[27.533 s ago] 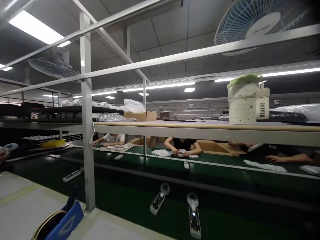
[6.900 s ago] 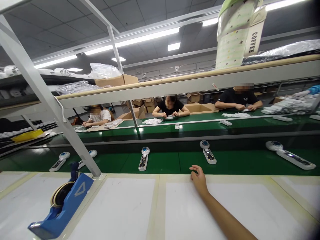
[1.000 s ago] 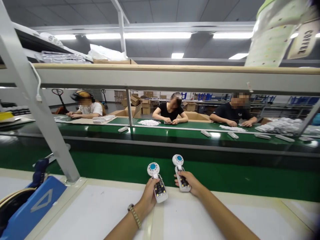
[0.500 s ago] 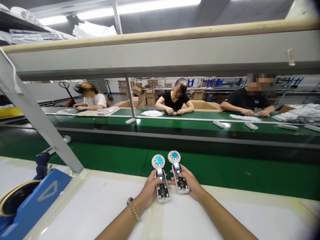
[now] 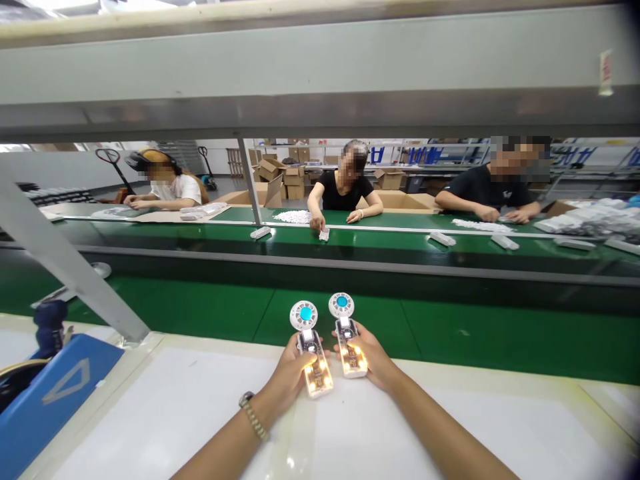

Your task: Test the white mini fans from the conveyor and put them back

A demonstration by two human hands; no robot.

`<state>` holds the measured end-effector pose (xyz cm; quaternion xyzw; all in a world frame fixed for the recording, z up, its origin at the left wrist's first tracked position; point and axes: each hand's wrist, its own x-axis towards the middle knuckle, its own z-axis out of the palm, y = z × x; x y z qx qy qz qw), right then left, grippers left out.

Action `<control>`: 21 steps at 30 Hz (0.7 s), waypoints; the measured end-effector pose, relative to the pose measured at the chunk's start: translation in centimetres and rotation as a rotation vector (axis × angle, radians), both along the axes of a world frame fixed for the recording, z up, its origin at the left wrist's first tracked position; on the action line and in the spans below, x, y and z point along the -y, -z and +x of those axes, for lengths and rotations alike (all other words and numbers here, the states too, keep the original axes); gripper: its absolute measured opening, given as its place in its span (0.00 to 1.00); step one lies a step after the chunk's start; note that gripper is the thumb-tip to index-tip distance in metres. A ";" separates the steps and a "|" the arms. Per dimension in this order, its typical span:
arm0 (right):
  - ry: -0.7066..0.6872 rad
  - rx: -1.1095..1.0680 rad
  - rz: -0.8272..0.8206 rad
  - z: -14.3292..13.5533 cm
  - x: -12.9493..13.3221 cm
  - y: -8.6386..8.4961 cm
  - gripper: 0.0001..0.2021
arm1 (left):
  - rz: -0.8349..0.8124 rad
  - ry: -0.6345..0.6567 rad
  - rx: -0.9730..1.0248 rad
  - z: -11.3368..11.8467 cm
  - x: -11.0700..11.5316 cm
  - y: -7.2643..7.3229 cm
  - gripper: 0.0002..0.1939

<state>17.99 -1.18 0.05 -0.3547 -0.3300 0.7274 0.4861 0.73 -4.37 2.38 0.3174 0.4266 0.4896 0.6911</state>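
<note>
My left hand [image 5: 289,377] is closed around the clear handle of one small handheld fan [image 5: 315,373], its thumb lying on the front. In my right hand [image 5: 376,357] is a second handheld fan [image 5: 354,363] of the same kind, gripped the same way with the thumb on its front. Each has a round white slotted head with a blue centre, tilted slightly left. Yellow-orange lights glow inside both handles. The fans are side by side and apart, above the near edge of the white worktable [image 5: 200,407].
Beyond the table runs a green conveyor belt [image 5: 200,300], with several white pieces on its far side. A slanted grey post [image 5: 75,267] and blue tape dispenser [image 5: 65,393] stand left. An overhead beam [image 5: 300,73] crosses above. Three co-workers sit opposite, one [image 5: 345,190] reaching onto the belt.
The lights in both fan handles have come on. The view has tipped down and shifted slightly right. The middle co-worker has stretched an arm forward, placing a small white piece at the belt.
</note>
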 end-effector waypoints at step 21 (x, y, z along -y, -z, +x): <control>-0.062 -0.025 -0.023 -0.6 0.8 -1.3 0.17 | 0.020 0.042 0.031 -0.1 -0.2 0.4 0.19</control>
